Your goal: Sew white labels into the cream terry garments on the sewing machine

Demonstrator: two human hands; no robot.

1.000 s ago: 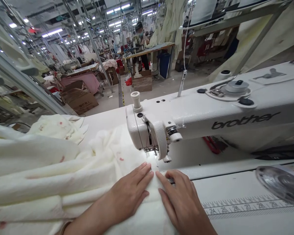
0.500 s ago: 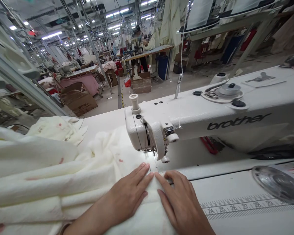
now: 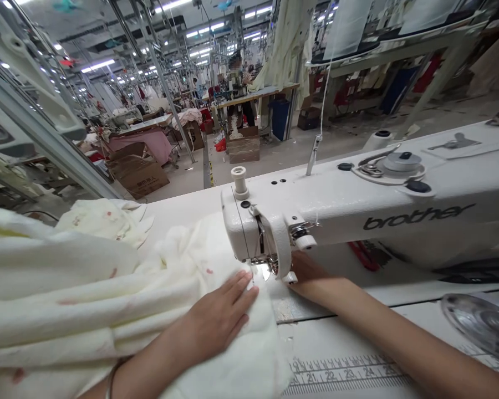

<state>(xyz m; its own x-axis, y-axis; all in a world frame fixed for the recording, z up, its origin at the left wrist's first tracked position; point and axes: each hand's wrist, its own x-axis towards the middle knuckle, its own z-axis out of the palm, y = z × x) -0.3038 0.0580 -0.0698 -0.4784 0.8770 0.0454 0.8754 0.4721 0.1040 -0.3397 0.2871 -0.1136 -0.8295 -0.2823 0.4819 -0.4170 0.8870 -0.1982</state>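
My left hand [image 3: 218,316] lies flat on cream fleecy fabric [image 3: 191,274] with small reddish marks, its fingertips just in front of the presser foot. The fabric passes under the needle area of a white sewing machine [image 3: 255,224]. My right hand [image 3: 305,271] reaches in beneath the machine arm, right of the needle. The machine head hides most of its fingers, so I cannot see whether it holds anything. A small light shines on the cloth by the needle.
More cream fabric [image 3: 103,219] is bunched at the left. A printed ruler scale [image 3: 341,374] runs along the table front. Red-handled scissors or a similar tool [image 3: 363,256] lie under the machine arm. Thread cones [image 3: 345,27] stand behind. A person [image 3: 237,72] sits at a far station.
My right hand has left the fabric in front of the needle and reached forward under the machine arm. My left hand stays on the cloth. The view has shifted slightly.
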